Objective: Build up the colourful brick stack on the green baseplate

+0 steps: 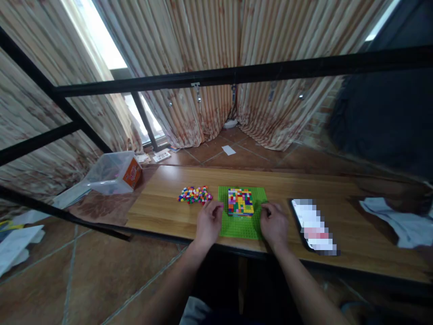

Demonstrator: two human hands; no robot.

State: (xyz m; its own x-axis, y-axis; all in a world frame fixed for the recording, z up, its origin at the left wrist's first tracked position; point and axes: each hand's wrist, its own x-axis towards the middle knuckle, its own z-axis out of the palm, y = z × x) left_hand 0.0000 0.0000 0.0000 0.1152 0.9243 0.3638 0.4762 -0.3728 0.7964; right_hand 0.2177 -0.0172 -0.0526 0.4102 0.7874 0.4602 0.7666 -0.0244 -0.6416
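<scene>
Left hand [208,224] and right hand [274,225] on green baseplate [241,229] flanking multicoloured brick block [240,201], fingers curled, hold cannot be told, tub [108,174] label unreadable

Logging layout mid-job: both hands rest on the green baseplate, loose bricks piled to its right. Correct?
No: the head view shows the loose bricks piled to its left. The left hand and right hand do rest on the green baseplate.

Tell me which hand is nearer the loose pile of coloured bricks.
Left. The left hand rests at the left edge of the green baseplate, just right of the pile; the right hand sits at the opposite edge, beside the phone.
</scene>
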